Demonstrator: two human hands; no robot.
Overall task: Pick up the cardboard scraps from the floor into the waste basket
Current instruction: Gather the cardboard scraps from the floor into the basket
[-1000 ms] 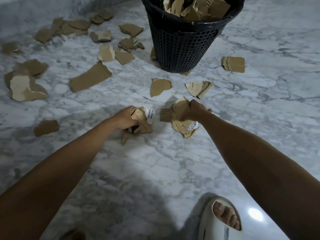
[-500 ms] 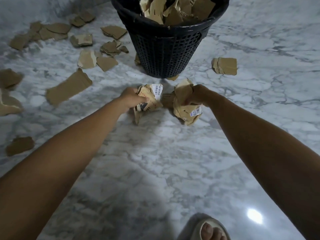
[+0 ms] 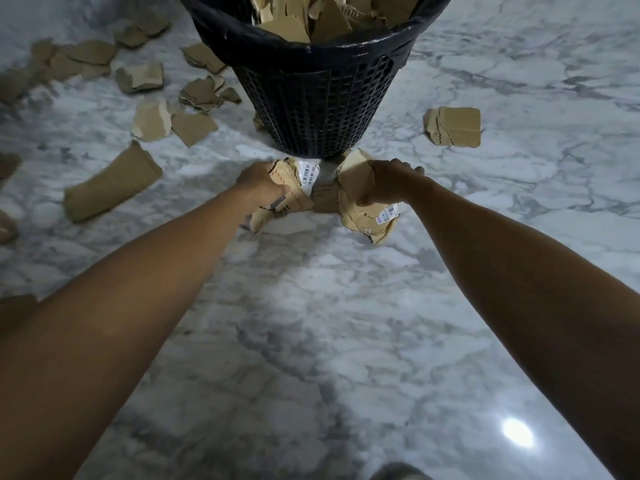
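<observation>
My left hand grips a bundle of brown cardboard scraps with a white barcode label. In my right hand is a second bunch of scraps carrying a small label. Both bundles hang side by side just in front of the base of the black mesh waste basket, which is filled high with cardboard pieces. A long scrap lies on the marble floor to the left, and a folded one to the right of the basket.
Several more scraps lie scattered at the back left on the grey-veined marble floor. More pieces sit at the left edge. A bright light reflection shows at lower right.
Both hands have lifted their scraps off the floor and moved forward up to the basket's base. The view has shifted closer to the basket.
</observation>
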